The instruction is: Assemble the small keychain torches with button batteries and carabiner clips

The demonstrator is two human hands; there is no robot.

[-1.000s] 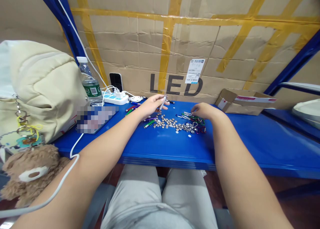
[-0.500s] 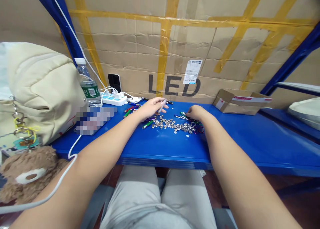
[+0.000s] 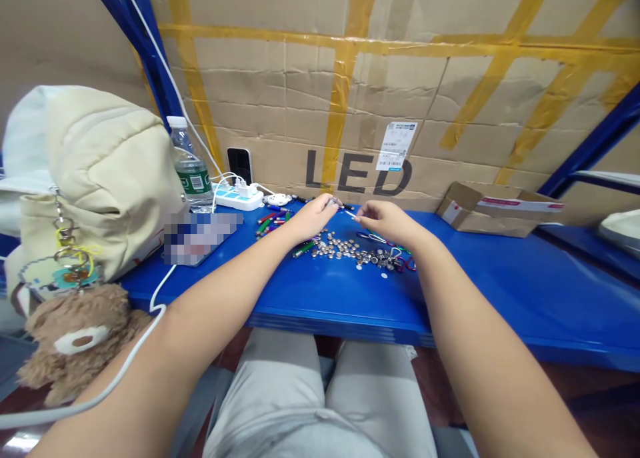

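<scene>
My left hand (image 3: pixel 315 217) is closed round a small silver pen-shaped torch (image 3: pixel 336 203) above the blue table (image 3: pixel 500 291). My right hand (image 3: pixel 385 221) pinches a small metal clip close to the torch's end, almost touching my left hand. Below both hands lies a heap of several button batteries (image 3: pixel 350 251). Coloured carabiner clips (image 3: pixel 397 258) lie under my right wrist. Several small coloured torches (image 3: pixel 273 219) lie to the left of my left hand.
A cream bag (image 3: pixel 100 178) with a plush bear (image 3: pixel 75 331), a water bottle (image 3: pixel 193 168) and a white power strip (image 3: pixel 237 197) stand at the left. An open cardboard box (image 3: pixel 495 208) lies at the right. A cardboard wall marked LED closes the back.
My right hand rose from the carabiner clips with a small clip and moved left to meet my left hand. My left hand kept the torch. The camera shifted slightly.
</scene>
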